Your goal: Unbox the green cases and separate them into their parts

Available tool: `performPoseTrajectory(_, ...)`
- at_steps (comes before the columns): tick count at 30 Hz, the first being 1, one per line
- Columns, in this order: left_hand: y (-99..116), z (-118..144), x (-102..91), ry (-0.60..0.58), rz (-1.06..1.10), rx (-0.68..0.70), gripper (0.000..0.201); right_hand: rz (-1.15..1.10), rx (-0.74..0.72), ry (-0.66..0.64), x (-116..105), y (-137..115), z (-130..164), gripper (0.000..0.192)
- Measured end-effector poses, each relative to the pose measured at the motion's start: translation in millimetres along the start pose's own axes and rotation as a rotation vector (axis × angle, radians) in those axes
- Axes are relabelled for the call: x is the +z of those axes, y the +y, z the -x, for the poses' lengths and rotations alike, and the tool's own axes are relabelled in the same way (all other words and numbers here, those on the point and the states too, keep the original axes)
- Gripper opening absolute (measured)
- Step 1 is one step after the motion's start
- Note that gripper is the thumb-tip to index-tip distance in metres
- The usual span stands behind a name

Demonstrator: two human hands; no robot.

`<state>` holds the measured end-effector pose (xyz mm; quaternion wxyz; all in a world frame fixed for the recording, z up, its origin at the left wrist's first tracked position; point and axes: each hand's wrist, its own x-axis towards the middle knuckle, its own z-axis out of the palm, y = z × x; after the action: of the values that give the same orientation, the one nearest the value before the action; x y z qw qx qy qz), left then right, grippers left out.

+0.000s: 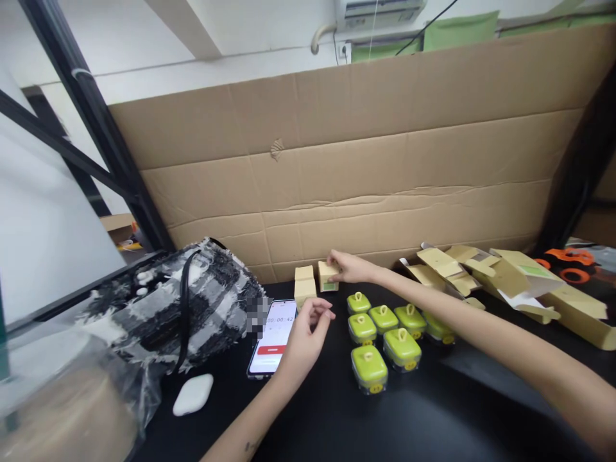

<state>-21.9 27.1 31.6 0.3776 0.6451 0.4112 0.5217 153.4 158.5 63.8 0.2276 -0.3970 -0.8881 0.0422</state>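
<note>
My right hand (347,266) reaches far across the black table (366,430) and grips a small tan cardboard box (326,277) that stands against the cardboard wall. Two more small tan boxes (305,286) sit stacked just left of it. My left hand (307,333) hovers with curled fingers near those boxes and holds nothing; its wrist lies beside a phone (272,337) showing a timer. Several small clear tubs with green lids (384,340) stand in rows to the right of my left hand, under my right forearm.
A black-and-white woven bag (178,305) lies at the left, with a white earbud case (193,394) in front of it. Flattened tan cartons (505,276) are piled at the right, an orange toy vehicle (568,262) beyond them. A cardboard sheet (366,167) walls the back.
</note>
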Motion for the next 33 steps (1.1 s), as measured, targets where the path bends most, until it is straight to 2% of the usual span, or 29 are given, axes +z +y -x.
performPoseTrajectory(4, 5, 6, -2.7, 0.082, -0.161, 0.2, 0.023, -0.09, -0.042, 0.146, -26, -20, 43, 0.051)
performPoseTrajectory(7, 11, 11, -2.9, 0.054, -0.398, 0.436, 0.041, -0.196, -0.101, 0.166, -40, -50, 81, 0.049)
performPoseTrajectory(9, 14, 14, -2.6, -0.023, -0.535, 0.555, 0.053, -0.325, -0.116, 0.137, -43, -68, 101, 0.047)
performPoseTrajectory(11, 16, 17, -2.6, -0.143, -0.56, 0.575, 0.06, -0.381, -0.104, 0.121, -42, -80, 115, 0.046)
performPoseTrajectory(14, 17, 19, -3.1, -0.268, -0.556, 0.545, 0.063, -0.292, -0.092, 0.126, -37, -83, 126, 0.043)
performPoseTrajectory(16, 17, 20, -3.3, -0.273, -0.577, 0.533, 0.063, -0.153, -0.125, 0.154, -32, -79, 128, 0.042)
performPoseTrajectory(19, 15, 19, -2.8, -0.218, -0.589, 0.5, 0.063, 0.102, -0.237, 0.339, -27, -74, 128, 0.036)
performPoseTrajectory(21, 14, 18, -2.7, -0.183, -0.589, 0.457, 0.062, 0.176, -0.327, 0.424, -28, -76, 129, 0.031)
performPoseTrajectory(24, 13, 16, -3.8, -0.184, -0.606, 0.422, 0.059, 0.054, -0.374, 0.336, -35, -86, 134, 0.029)
performPoseTrajectory(26, 11, 14, -5.2, -0.179, -0.606, 0.442, 0.057, -0.059, -0.31, 0.259, -38, -91, 136, 0.019)
performPoseTrajectory(28, 9, 13, -6.6, -0.158, -0.589, 0.518, 0.055, -0.092, -0.267, 0.217, -40, -91, 137, 0.013)
performPoseTrajectory(30, 7, 13, -7.5, -0.142, -0.57, 0.612, 0.051, -0.018, -0.304, 0.175, -39, -87, 137, 0.016)
performPoseTrajectory(33, 8, 13, -7.3, -0.179, -0.58, 0.678, 0.047, 0.226, -0.415, 0.132, -35, -80, 134, 0.019)
